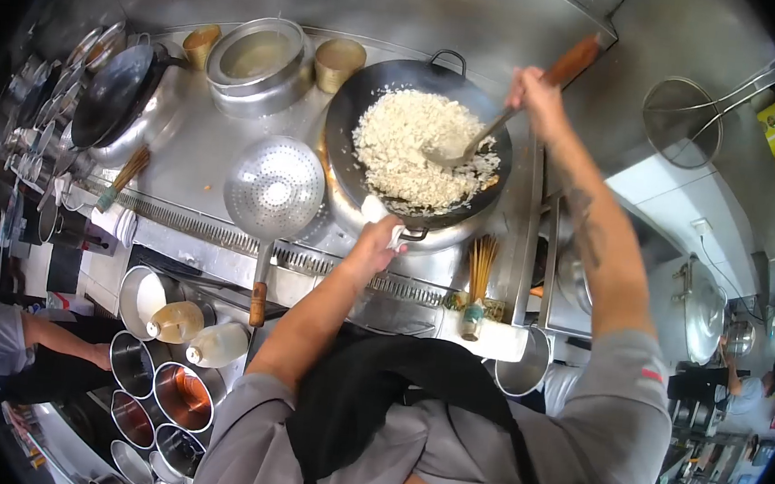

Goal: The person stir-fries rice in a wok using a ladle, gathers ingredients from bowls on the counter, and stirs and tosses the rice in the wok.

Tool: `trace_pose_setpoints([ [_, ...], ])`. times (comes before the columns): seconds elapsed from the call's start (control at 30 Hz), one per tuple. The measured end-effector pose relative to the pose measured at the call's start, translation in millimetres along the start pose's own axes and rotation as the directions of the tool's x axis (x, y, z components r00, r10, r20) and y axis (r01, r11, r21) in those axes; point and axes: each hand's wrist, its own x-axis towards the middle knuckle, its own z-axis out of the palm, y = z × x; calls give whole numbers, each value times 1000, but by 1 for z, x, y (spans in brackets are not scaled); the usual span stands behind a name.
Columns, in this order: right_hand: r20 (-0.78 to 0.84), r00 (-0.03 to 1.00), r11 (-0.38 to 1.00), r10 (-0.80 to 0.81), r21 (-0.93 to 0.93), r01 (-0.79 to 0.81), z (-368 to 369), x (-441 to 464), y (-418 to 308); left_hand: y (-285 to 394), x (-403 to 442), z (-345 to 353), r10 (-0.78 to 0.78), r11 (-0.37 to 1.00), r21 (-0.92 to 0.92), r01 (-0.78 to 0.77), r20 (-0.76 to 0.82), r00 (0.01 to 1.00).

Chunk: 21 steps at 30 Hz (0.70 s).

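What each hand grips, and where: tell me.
Right hand: ladle, low on its wooden handle. Left hand: wok, by its near handle, through a white cloth.

two bottles (218,344), two bamboo brushes (479,278)

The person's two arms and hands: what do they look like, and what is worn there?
The short sleeves are grey; the right sleeve has a small red mark. The right forearm has a dark tattoo. The left hand and right hand wear no gloves.
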Motion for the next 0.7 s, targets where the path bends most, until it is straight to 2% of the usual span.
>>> trace_pose_setpoints([
  [0.07,-98,994,985,-45,-170,28,-16,22,-27,-6,6,-11,-6,1000,-21,6,27,1000],
  [0.13,-87,991,992,-105,66,111,-30,12,-58,-4,3,-8,-7,1000,-19,8,0,1000],
  [0.2,-315,924,972,-215,18,233,-14,-11,-26,-1,-6,-2,13,1000,-12,-13,-31,999],
  [0.23,-239,968,995,-72,-79,55,-24,1,26,-8,-7,-11,-6,1000,0,6,-13,1000],
  [0.3,-345,935,996,-86,4,93,-37,28,13,-5,8,-16,-6,1000,7,6,47,999],
  [0.33,-388,918,994,-76,48,102,-38,34,4,-4,8,-15,-13,1000,1,12,26,1000],
  [0.37,-495,854,969,-159,90,232,-43,40,-7,-5,8,-16,-21,1000,-3,21,2,1000],
  [0.4,-466,866,940,-183,174,292,-59,42,-9,-5,8,-15,-31,1000,-4,30,-21,999],
  [0.47,-591,785,962,-185,56,268,-35,19,30,1,4,-10,-10,1000,-2,10,-15,1000],
  [0.5,-582,793,962,-179,64,264,-19,17,71,1,1,-10,-12,1000,1,12,-17,1000],
  [0.53,-595,801,962,-63,177,208,17,6,63,0,1,-7,-9,1000,0,9,-13,1000],
  [0.57,-419,907,940,-51,286,186,16,16,76,0,1,-8,-1,1000,11,1,-16,1000],
  [0.67,-113,992,973,63,228,-36,52,21,11,-7,12,-18,-24,999,-28,25,23,999],
  [0.7,-107,993,988,45,154,-29,64,6,-23,-5,9,-15,-17,1000,-22,17,-1,1000],
])
